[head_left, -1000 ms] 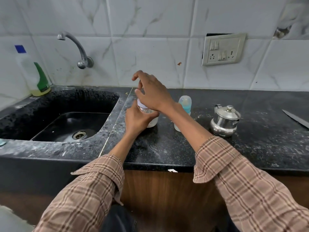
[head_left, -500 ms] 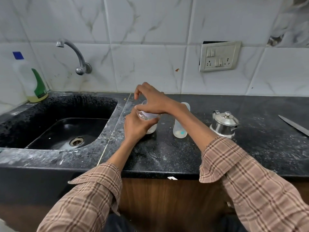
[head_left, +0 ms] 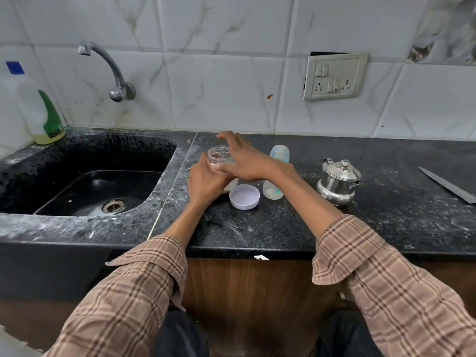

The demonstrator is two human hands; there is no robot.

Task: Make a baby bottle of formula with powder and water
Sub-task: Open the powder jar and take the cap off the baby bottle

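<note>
White lid (head_left: pixel 244 196) lies on the black counter (head_left: pixel 283 228) beside the baby bottle (head_left: pixel 275 176). Left hand (head_left: pixel 206 182) grips the open powder jar (head_left: pixel 221 161); right hand (head_left: pixel 247 161) hovers over it, fingers spread.

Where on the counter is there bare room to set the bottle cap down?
Free: the counter in front of the lid, and the stretch between the steel kettle and the knife. Crowded: around the jar, the lid and the baby bottle, where both hands work.
</note>
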